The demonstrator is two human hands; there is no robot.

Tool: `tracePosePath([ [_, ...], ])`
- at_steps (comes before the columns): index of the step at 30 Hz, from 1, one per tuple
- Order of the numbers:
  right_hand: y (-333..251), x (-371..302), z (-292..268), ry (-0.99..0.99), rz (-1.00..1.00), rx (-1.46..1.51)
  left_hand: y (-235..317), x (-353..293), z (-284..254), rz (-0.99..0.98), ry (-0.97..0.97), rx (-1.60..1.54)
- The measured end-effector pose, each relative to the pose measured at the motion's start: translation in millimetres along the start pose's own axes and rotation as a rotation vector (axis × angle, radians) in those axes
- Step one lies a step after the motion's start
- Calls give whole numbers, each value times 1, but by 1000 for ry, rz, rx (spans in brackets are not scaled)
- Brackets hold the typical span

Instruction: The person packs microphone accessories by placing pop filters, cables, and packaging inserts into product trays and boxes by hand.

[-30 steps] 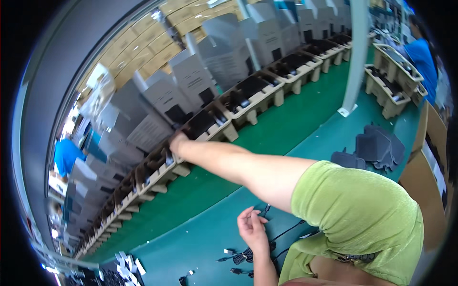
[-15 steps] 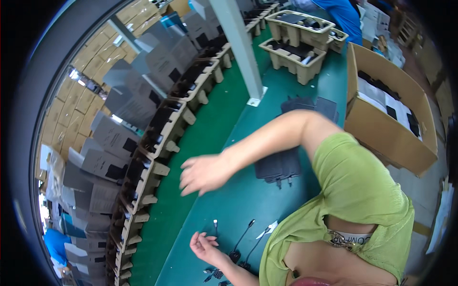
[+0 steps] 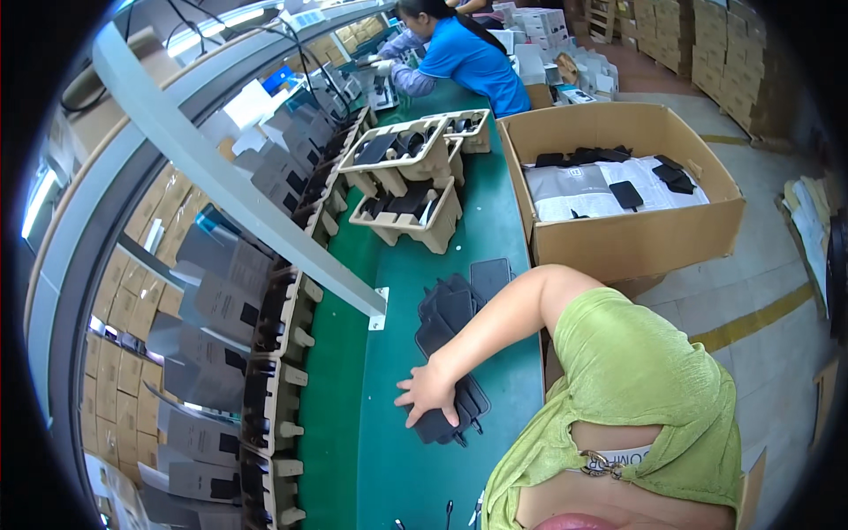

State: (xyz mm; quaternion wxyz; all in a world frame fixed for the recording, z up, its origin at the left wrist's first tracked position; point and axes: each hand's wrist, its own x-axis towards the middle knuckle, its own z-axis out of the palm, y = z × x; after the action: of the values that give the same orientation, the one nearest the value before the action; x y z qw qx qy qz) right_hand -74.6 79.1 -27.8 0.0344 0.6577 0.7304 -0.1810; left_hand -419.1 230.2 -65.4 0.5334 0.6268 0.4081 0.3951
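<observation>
Right now one hand, apparently the right, lies on a stack of black flat parts on the green table, fingers spread open, palm down, touching the top piece. Left hand out of view. Cardboard box stands just beside; pulp trays farther up.

An open brown cardboard box stands on the floor just right of the green bench, holding grey sheets and black parts. Tan moulded pulp trays sit stacked on the bench further up. Stacks of brown cartons line the far wall, and white boxes cluster behind the co-worker in blue.
</observation>
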Motion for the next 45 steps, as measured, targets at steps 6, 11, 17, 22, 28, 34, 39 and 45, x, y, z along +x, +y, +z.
tracePosePath([
  [6, -12, 22, -21, 60, -14, -218, 0, 3, 1, 97, 38, 53],
  [11, -15, 36, -42, 143, -31, -218, 8, 1, 1, 115, 65, 211],
  [17, -43, 48, -64, 547, -229, 127, 50, -21, 31, -86, 100, 21],
  [22, -100, 79, -61, 566, -420, 315, 43, -33, 36, 36, -112, -35],
  [28, -127, 114, -63, 500, -463, 328, 53, -29, 24, -125, 119, -241],
  [34, -135, 144, -64, 315, -487, 406, 38, -5, 11, 8, 147, -108],
  [39, -138, 187, -92, 266, -168, 899, 18, 22, -10, 84, 282, -115],
  [45, -188, 299, -135, 392, -206, 1187, 7, 23, -17, 44, 193, 334],
])
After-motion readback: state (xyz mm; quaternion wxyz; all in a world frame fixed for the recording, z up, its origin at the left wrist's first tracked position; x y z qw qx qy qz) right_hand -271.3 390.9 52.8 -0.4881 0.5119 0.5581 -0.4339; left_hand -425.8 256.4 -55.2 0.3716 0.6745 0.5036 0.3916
